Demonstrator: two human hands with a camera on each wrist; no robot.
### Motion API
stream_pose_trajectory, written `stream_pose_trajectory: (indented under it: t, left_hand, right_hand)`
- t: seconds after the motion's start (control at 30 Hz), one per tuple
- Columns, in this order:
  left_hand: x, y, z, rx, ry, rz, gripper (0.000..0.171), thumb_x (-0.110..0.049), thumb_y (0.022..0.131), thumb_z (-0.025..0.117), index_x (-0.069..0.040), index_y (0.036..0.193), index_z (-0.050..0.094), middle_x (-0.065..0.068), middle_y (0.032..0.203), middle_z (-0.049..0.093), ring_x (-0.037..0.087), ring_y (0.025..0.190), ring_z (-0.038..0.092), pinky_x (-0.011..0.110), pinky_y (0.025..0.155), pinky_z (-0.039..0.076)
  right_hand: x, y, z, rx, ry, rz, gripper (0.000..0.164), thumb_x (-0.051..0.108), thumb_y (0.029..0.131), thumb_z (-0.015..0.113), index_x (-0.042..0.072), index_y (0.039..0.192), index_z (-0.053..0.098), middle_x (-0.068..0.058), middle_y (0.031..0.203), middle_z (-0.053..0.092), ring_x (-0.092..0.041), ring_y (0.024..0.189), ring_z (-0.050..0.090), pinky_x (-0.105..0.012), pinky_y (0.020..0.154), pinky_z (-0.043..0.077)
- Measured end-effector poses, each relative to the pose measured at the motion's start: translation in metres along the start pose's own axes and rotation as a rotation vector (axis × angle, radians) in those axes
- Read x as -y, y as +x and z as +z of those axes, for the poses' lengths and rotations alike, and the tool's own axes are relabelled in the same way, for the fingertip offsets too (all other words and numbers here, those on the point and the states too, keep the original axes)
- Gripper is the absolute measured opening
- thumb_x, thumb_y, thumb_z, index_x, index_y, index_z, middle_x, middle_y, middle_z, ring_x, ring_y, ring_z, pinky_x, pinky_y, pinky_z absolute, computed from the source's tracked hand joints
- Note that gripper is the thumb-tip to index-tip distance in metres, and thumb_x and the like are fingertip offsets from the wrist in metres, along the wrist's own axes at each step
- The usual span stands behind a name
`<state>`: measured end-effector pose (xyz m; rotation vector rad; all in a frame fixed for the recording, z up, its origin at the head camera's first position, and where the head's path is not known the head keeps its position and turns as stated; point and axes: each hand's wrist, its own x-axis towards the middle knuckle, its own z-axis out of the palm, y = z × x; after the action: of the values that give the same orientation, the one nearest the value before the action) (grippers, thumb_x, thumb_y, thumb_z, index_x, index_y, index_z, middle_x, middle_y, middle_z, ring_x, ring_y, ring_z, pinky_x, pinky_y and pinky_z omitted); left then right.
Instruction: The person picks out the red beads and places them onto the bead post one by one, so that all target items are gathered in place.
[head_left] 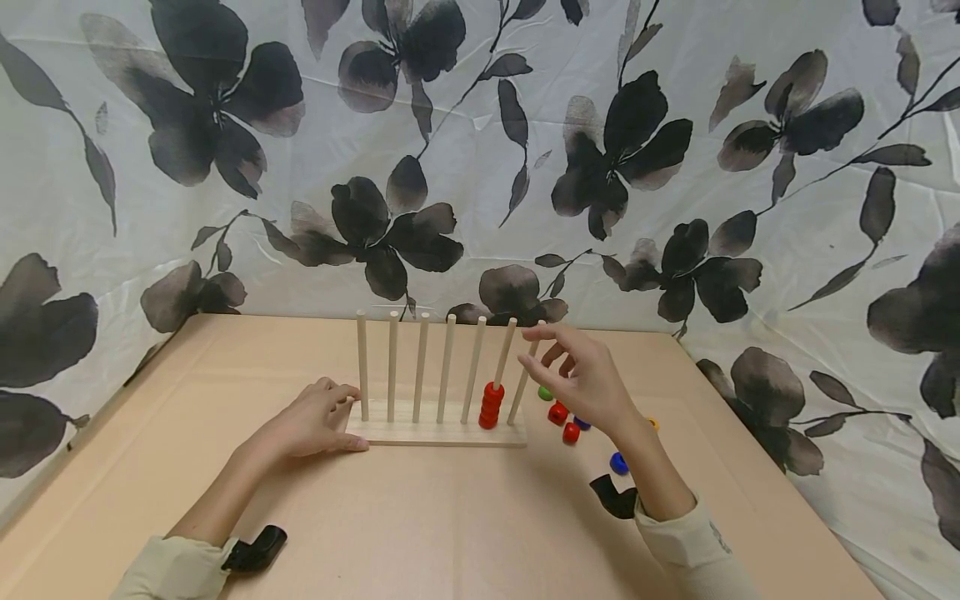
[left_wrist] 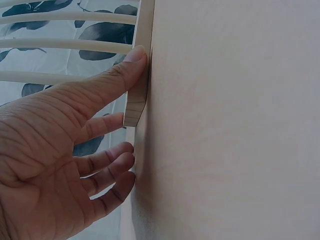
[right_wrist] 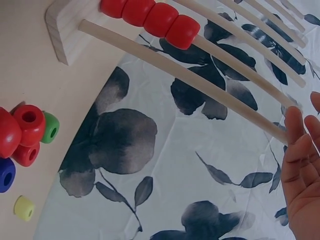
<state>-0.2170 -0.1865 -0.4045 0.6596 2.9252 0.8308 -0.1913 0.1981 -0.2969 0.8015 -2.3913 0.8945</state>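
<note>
A wooden peg stand (head_left: 442,442) with several upright dowels stands on the table. My left hand (head_left: 318,421) holds the left end of its base, the thumb (left_wrist: 134,56) along the front edge and the fingers round the end and behind. Several red beads (head_left: 491,407) are stacked on the second peg from the right, also visible as a row of red beads (right_wrist: 154,21) in the right wrist view. My right hand (head_left: 585,375) is raised by the top of the rightmost peg (right_wrist: 190,80), fingers loosely bent and apart, holding nothing. That peg bears no beads.
Loose beads lie right of the stand, partly under my right hand: red beads (head_left: 571,433), a green bead (head_left: 545,392), a blue bead (head_left: 618,463) and a yellow bead (right_wrist: 24,208). A floral cloth (head_left: 480,150) hangs behind the table (head_left: 450,525).
</note>
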Motion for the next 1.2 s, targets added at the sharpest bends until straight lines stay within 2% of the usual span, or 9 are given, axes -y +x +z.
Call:
stream_pose_trajectory:
  t: [0.33,0.83,1.2]
  left_hand:
    - [0.001,0.0,0.0,0.002,-0.006,-0.003,0.077,-0.048,0.072,0.091,-0.005,0.13,0.061,0.02,0.116,0.056,0.033,0.104,0.052,0.052,0.087,0.046]
    - [0.001,0.001,0.0,0.003,0.0,0.005,0.078,-0.047,0.073,0.091,-0.004,0.131,0.061,0.02,0.118,0.056,0.034,0.105,0.052,0.053,0.088,0.046]
    - [0.001,0.0,-0.001,0.007,-0.003,-0.001,0.079,-0.047,0.073,0.091,-0.004,0.131,0.06,0.02,0.118,0.056,0.035,0.106,0.052,0.055,0.089,0.046]
  right_hand:
    - [-0.006,-0.009,-0.001,-0.005,0.0,-0.016,0.037,0.009,0.089,0.08,0.005,0.124,0.068,-0.008,0.117,0.072,-0.014,0.079,0.066,-0.03,0.065,0.055]
    - [-0.015,-0.024,-0.004,0.028,-0.016,0.056,0.035,0.013,0.09,0.079,0.006,0.123,0.068,-0.007,0.117,0.073,-0.013,0.082,0.066,-0.029,0.068,0.055]
    - [-0.023,-0.031,-0.003,0.032,0.003,0.06,0.034,0.01,0.089,0.08,0.007,0.122,0.069,-0.007,0.114,0.074,-0.012,0.081,0.066,-0.031,0.067,0.055]
